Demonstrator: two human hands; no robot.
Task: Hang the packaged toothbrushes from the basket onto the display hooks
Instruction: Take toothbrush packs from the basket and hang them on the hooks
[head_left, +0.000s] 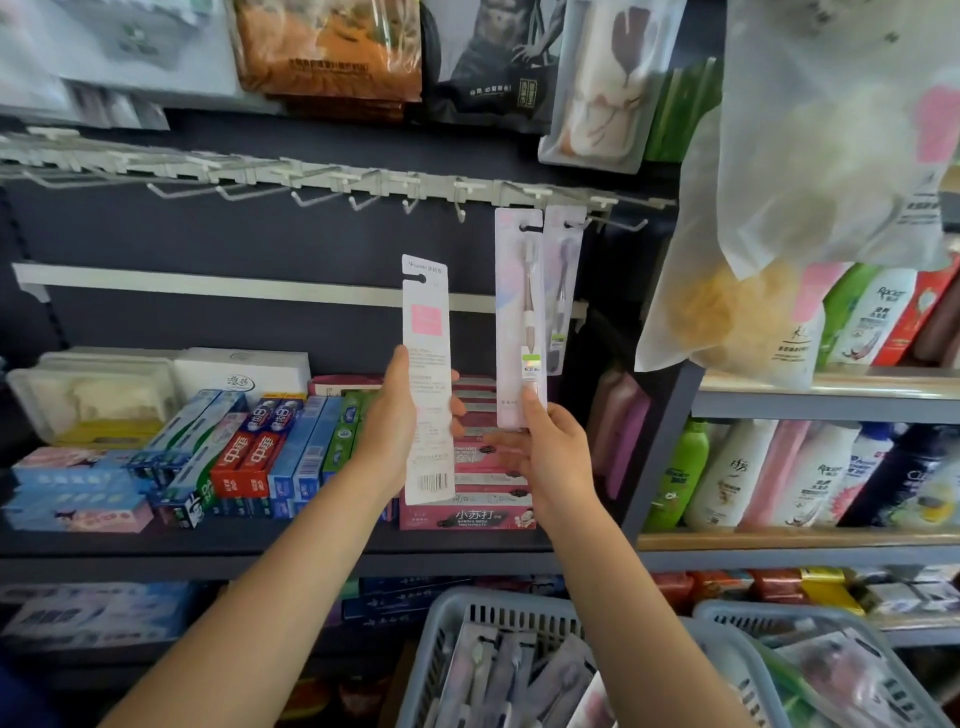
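My left hand (397, 415) grips a packaged toothbrush (427, 332) upright, its white back with a barcode facing me, below the row of white display hooks (363, 189). My right hand (545, 447) pinches the bottom of a second packaged toothbrush (517, 312), whose top hole sits on a hook. Another pack (563, 280) hangs just right of it. The grey basket (457, 618) at the bottom holds several more packs.
Toothpaste boxes (249, 457) fill the shelf under the hooks. A second grey basket (810, 618) sits at bottom right. Shampoo bottles (727, 473) line the right shelves. A translucent bag (779, 208) hangs at upper right; most hooks to the left are bare.
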